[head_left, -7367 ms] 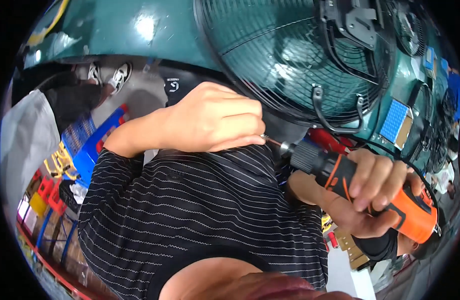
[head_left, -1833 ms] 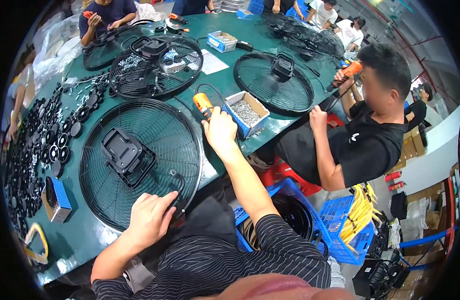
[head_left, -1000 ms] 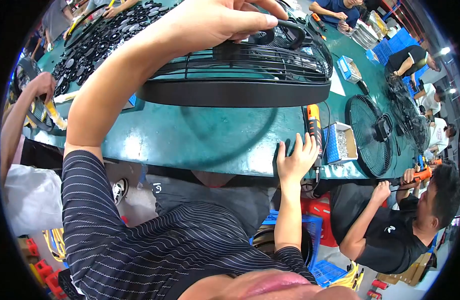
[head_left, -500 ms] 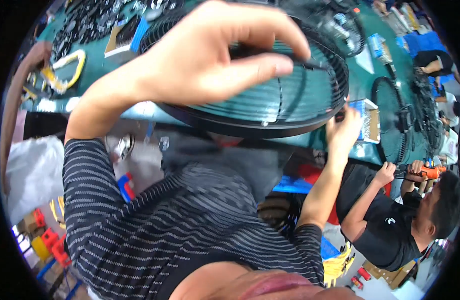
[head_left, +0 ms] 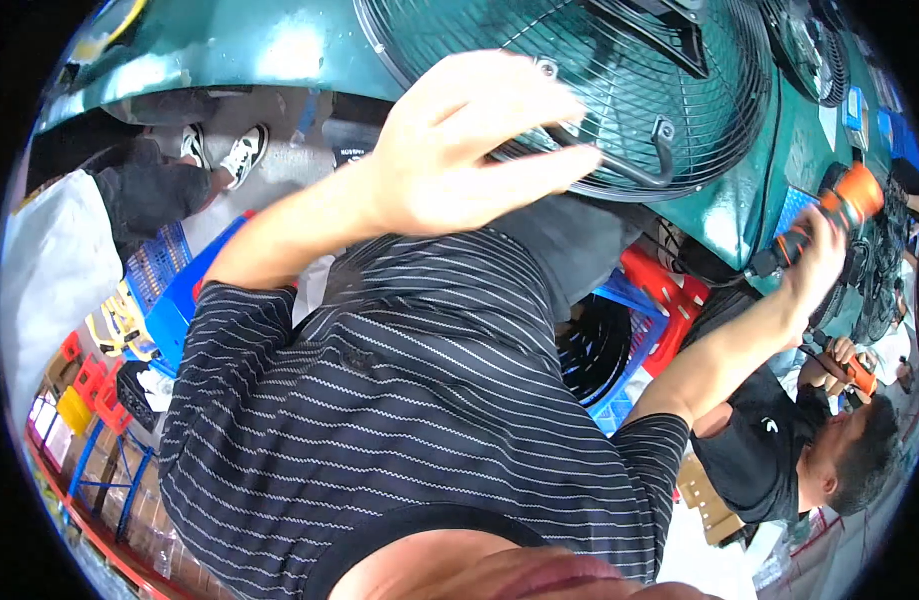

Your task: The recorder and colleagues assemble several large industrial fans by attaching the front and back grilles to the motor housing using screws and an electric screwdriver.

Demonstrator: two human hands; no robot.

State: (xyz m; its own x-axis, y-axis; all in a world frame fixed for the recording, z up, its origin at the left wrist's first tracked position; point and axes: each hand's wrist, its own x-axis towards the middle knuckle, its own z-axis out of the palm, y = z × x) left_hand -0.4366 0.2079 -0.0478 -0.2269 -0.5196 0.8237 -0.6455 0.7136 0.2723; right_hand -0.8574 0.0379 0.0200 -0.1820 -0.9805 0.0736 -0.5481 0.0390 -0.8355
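Observation:
A round black fan with a wire guard lies on the green table in front of me. On its near side a curved black handle is fixed by small brackets. My left hand is over the near left rim, thumb and fingers apart. Its fingertips come close to the handle; whether they touch it I cannot tell. Off to the right, my right hand is wrapped round an orange and black power screwdriver, its narrow dark end pointing down and left.
The green table runs along the far side. More fan parts lie to the right. A co-worker in black at lower right holds another orange tool. Blue and red stools stand below the table edge.
My right hand has left the fan's right rim and now holds the power screwdriver farther right. The fan now shows its handle side. My left hand appears lower, and the view has shifted.

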